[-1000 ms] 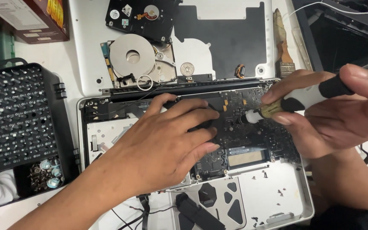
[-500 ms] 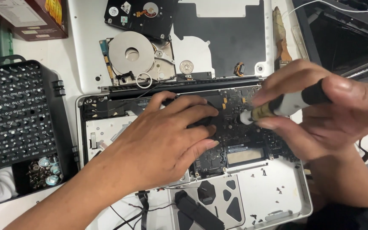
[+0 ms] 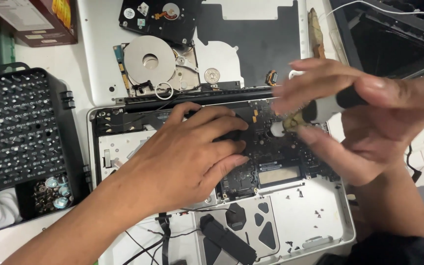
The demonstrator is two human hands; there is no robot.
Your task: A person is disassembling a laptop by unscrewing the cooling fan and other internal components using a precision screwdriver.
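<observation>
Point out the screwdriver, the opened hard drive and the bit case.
screwdriver [image 3: 326, 109], head view, on its white and black handle.
opened hard drive [image 3: 149, 60], head view, on the shiny platter.
bit case [image 3: 18, 130], head view, on the rows of bits.

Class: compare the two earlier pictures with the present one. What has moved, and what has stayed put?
The right hand, still gripping the screwdriver, has lifted slightly and blurs with motion. The left hand stays flat on the laptop's circuit board. The bit case and hard drive are unmoved.
</observation>
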